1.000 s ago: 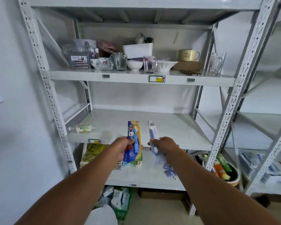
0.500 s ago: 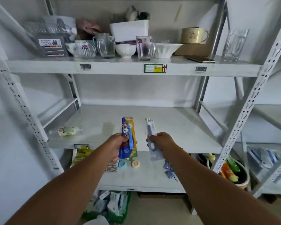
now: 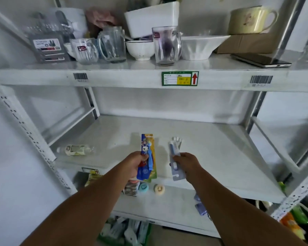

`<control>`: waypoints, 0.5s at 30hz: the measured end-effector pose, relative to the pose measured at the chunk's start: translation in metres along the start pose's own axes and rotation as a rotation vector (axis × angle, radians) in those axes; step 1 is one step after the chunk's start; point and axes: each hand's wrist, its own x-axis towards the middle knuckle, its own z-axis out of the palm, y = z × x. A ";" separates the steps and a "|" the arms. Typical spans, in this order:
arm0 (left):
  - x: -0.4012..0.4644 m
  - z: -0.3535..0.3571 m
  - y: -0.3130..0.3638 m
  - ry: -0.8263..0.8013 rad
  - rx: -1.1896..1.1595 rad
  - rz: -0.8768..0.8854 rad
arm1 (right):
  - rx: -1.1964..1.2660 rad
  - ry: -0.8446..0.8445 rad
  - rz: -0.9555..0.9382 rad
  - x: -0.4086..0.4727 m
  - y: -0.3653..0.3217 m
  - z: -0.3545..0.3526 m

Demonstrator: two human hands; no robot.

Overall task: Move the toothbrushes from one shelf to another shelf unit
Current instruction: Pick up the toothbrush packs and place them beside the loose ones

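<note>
My left hand (image 3: pixel 134 163) grips colourful packaged toothbrushes (image 3: pixel 147 155), blue and yellow-green cards with a cartoon figure, held upright over the front of the middle shelf (image 3: pixel 212 148). My right hand (image 3: pixel 186 165) holds a clear blister pack with a blue and white toothbrush (image 3: pixel 174 157), also upright, a little to the right. Both packs hang just above the shelf's front edge; whether they touch it I cannot tell.
A small bottle (image 3: pixel 75 150) lies on the middle shelf's left side. The upper shelf (image 3: pixel 132 77) carries glass mugs, bowls, a white tub, a yellow cup and a phone. Below, small round items (image 3: pixel 159 189) and packets lie on the lower shelf. A green crate (image 3: pixel 124 231) stands on the floor.
The view has closed in on the shelf unit, and both hands with their toothbrush packs have moved forward over the middle shelf's front edge.
</note>
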 end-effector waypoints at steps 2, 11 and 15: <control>0.016 0.000 0.003 0.020 0.001 -0.001 | 0.021 -0.005 -0.001 0.020 0.001 0.007; 0.102 -0.022 0.021 0.006 0.031 0.036 | -0.037 0.027 0.075 0.111 -0.010 0.045; 0.146 -0.034 0.028 -0.011 0.061 0.022 | -0.009 0.105 0.078 0.164 -0.001 0.066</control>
